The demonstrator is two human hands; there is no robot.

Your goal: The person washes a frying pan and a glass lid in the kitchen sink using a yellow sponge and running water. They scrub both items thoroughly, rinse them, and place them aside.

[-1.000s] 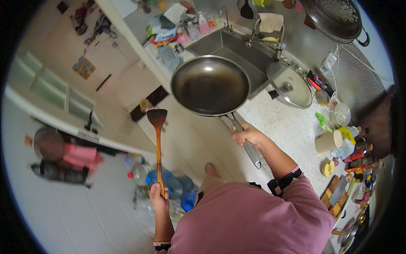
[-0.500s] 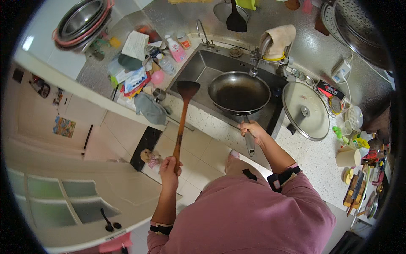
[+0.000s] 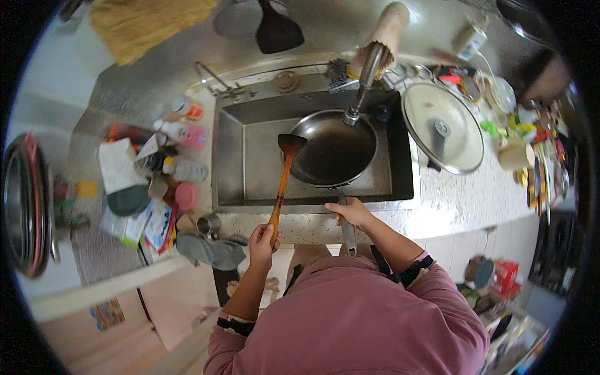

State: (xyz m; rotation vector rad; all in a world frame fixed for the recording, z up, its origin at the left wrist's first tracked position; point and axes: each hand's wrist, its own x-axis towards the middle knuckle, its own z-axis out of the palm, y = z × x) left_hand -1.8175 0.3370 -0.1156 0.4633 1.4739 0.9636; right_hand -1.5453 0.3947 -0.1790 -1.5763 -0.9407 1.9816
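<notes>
My left hand (image 3: 264,245) is wrapped round the lower end of a long wooden spatula (image 3: 283,181). Its dark blade points away from me and overlaps the left rim of the frying pan in view. My right hand (image 3: 351,214) grips the grey handle of the frying pan (image 3: 331,153). The dark round pan is over the right part of the steel sink (image 3: 250,147), beneath the faucet (image 3: 359,100). Whether the pan touches the sink bottom I cannot tell. No food shows in it.
A glass lid (image 3: 459,134) lies on the counter right of the sink. On the left are bottles (image 3: 187,169), a metal cup (image 3: 209,225), a grey cloth (image 3: 211,250) and packets. A black spatula (image 3: 278,34) hangs on the back wall. Stacked basins (image 3: 28,206) are far left.
My view has turned to face the sink squarely. The spatula has come over to the sink, its blade now at the pan's left edge. Both hands keep their holds.
</notes>
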